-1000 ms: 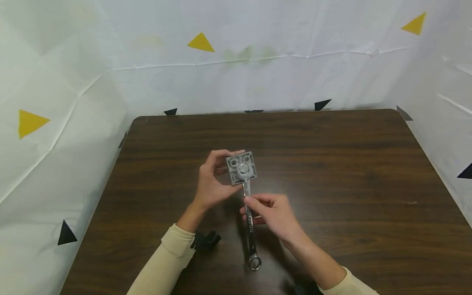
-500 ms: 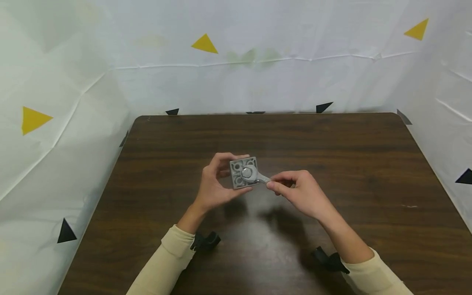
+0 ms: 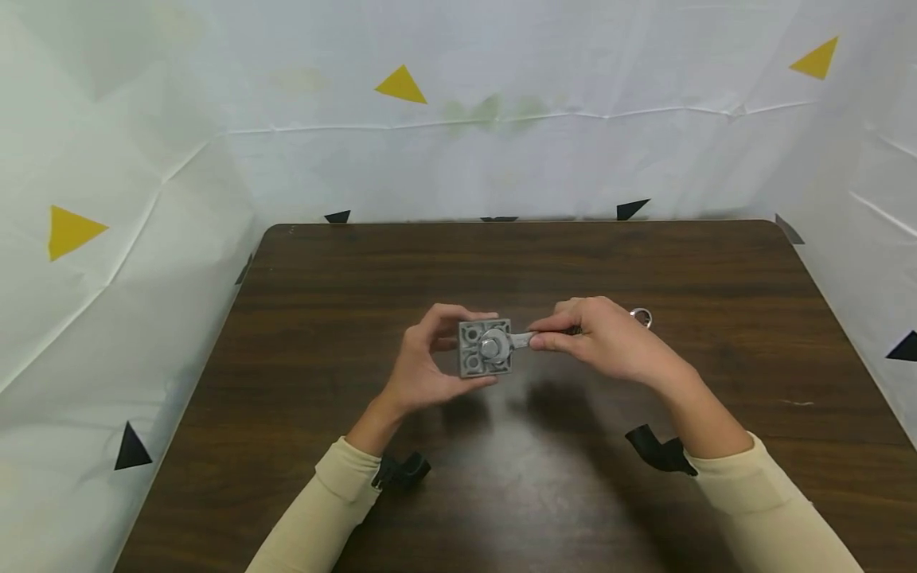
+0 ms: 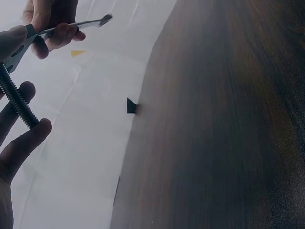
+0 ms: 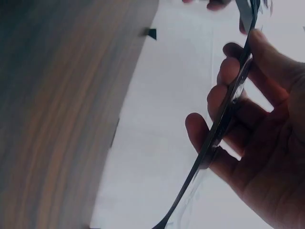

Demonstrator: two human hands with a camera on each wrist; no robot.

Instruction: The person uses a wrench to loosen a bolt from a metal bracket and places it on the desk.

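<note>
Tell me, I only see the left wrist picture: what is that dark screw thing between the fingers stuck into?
Observer: The bolt goes through a gray square plate, which the left hand holds by its edges above the table.
Operator: And the shiny stick at the top?
Observer: That is a wrench. Its head sits on the bolt's head in the middle of the plate.
Operator: Who holds it?
Observer: The right hand grips its handle, which points to the right; the ring end peeks out past the knuckles.
</note>
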